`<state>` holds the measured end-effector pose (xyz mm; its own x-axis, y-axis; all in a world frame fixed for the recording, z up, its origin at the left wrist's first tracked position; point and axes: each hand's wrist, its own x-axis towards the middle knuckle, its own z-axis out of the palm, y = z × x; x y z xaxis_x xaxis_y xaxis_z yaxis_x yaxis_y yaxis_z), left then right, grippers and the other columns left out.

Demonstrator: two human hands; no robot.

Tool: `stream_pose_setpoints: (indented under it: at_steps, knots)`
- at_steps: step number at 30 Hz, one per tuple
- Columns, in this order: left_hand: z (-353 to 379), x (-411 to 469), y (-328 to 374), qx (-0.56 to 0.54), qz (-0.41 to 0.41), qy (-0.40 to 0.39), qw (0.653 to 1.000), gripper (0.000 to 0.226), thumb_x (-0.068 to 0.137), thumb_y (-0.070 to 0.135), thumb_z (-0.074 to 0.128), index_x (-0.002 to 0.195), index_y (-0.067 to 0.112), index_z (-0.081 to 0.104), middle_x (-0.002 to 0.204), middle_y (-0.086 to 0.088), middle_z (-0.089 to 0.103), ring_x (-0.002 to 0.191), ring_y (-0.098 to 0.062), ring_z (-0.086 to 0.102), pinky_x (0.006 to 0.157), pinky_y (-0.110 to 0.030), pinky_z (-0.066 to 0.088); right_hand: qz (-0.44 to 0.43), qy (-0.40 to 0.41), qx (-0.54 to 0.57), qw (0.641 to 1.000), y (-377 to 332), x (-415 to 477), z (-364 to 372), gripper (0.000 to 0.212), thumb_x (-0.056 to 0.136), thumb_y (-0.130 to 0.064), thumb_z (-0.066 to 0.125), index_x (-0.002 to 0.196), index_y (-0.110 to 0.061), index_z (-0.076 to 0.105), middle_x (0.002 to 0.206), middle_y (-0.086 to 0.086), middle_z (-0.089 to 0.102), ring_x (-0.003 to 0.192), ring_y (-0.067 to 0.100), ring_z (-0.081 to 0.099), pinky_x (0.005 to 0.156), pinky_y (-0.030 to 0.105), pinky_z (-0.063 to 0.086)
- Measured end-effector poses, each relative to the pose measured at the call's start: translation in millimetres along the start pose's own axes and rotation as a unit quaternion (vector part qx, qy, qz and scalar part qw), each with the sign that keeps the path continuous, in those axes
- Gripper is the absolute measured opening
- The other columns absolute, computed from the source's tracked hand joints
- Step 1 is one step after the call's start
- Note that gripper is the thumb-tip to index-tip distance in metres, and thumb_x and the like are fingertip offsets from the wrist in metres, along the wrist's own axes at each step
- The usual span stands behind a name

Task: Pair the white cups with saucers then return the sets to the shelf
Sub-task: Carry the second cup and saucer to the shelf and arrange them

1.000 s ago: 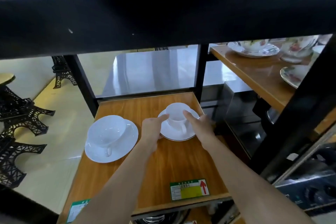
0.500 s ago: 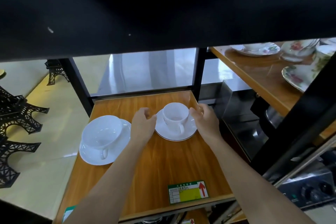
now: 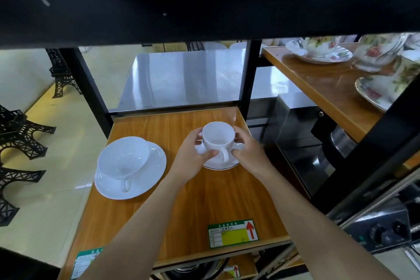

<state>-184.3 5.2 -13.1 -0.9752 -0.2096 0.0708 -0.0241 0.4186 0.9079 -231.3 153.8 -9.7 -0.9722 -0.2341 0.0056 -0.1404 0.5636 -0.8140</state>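
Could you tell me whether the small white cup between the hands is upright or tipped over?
Upright. The small white cup stands mouth up on its gold-rimmed white saucer, handle toward the camera; its inside looks empty.

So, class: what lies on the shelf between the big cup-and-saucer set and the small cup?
In the head view, only the left hand lies between the large set and the small cup, which it grips.

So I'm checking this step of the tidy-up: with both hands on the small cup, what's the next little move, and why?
Probably let go and draw both hands back. The small cup already sits on its saucer on the wooden shelf, handle toward the person, with the left hand and right hand cupped around it. The wide cup beside it is already paired with its own saucer.
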Motion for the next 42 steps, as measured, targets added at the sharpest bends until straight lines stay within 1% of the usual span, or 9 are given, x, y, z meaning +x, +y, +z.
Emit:
stream_pose_setpoints:
  at_steps: [8,12,18,21,24,26,33,36,42]
  knots:
    - [-8,-3,3,0.041,-0.004,0.004,0.999,0.067,0.082,0.029,0.07,0.14,0.021,0.038,0.142,-0.001,0.047,0.124,-0.015,0.045,0.097,-0.026,0.035,0.014,0.092,0.042,0.995,-13,-5,-7,0.053,0.087,-0.001,0.054,0.136,-0.017,0.042,0.136,0.005,0.051,0.127,0.022,0.046,0.103,0.038,0.044]
    - [-44,-17,11,0.047,0.011,0.117,0.992,0.054,0.085,0.03,0.066,0.133,0.021,0.046,0.13,0.007,0.05,0.12,-0.01,0.045,0.094,-0.025,0.034,-0.04,0.161,0.069,0.984,-45,-6,-11,0.045,0.084,0.004,0.054,0.126,-0.013,0.048,0.121,0.005,0.055,0.112,0.018,0.052,0.089,0.026,0.046]
    - [-109,-50,-10,0.0,-0.022,0.315,0.949,0.034,0.087,0.028,0.063,0.117,0.015,0.056,0.112,0.003,0.056,0.107,-0.015,0.051,0.094,-0.032,0.042,-0.116,0.035,0.07,0.99,-89,-16,37,0.046,0.082,0.003,0.056,0.123,-0.017,0.048,0.107,-0.005,0.05,0.093,0.009,0.048,0.065,0.002,0.039]
    - [-128,-66,-29,-0.027,-0.063,0.362,0.93,0.035,0.088,0.027,0.06,0.119,0.011,0.054,0.119,-0.006,0.056,0.114,-0.022,0.051,0.097,-0.038,0.042,-0.129,-0.072,0.046,0.988,-98,-21,70,0.058,0.081,-0.002,0.059,0.133,-0.021,0.041,0.125,-0.002,0.047,0.106,0.01,0.047,0.078,0.011,0.042]
    - [-132,-77,-39,-0.06,-0.1,0.344,0.932,0.047,0.091,0.034,0.056,0.131,0.011,0.047,0.132,-0.008,0.052,0.123,-0.023,0.048,0.104,-0.044,0.04,-0.116,-0.159,0.007,0.98,-98,-25,90,0.076,0.081,-0.008,0.066,0.144,-0.024,0.027,0.145,0.001,0.037,0.131,0.018,0.039,0.104,0.037,0.044]
    - [-134,-83,-44,-0.069,-0.119,0.318,0.938,0.054,0.092,0.04,0.052,0.137,0.013,0.042,0.139,-0.006,0.048,0.127,-0.022,0.046,0.105,-0.042,0.039,-0.103,-0.206,-0.002,0.973,-100,-28,98,0.084,0.081,-0.01,0.069,0.148,-0.024,0.019,0.152,0.002,0.031,0.138,0.021,0.033,0.109,0.045,0.038]
    - [-132,-92,-50,-0.135,-0.107,0.241,0.955,0.045,0.094,0.044,0.044,0.129,0.018,0.055,0.122,0.001,0.062,0.112,-0.017,0.059,0.076,-0.018,0.045,-0.113,-0.246,0.019,0.963,-102,-33,109,0.08,0.082,-0.012,0.069,0.146,-0.024,0.023,0.147,0.0,0.039,0.134,0.017,0.036,0.103,0.033,0.038]
    - [-130,-91,-51,-0.14,-0.101,0.224,0.959,0.046,0.093,0.046,0.045,0.13,0.021,0.054,0.122,0.002,0.062,0.108,-0.014,0.059,0.074,-0.017,0.045,-0.12,-0.243,0.028,0.962,-101,-34,110,0.074,0.081,-0.01,0.068,0.142,-0.026,0.029,0.141,0.0,0.043,0.124,0.01,0.039,0.096,0.028,0.039]
    - [-127,-90,-56,-0.155,-0.1,0.208,0.961,0.06,0.083,0.06,0.046,0.134,0.029,0.05,0.129,0.002,0.059,0.115,-0.017,0.057,0.086,-0.025,0.05,-0.122,-0.23,0.01,0.966,-95,-32,116,0.075,0.083,-0.014,0.068,0.144,-0.027,0.026,0.143,0.0,0.042,0.133,0.019,0.04,0.101,0.033,0.042]
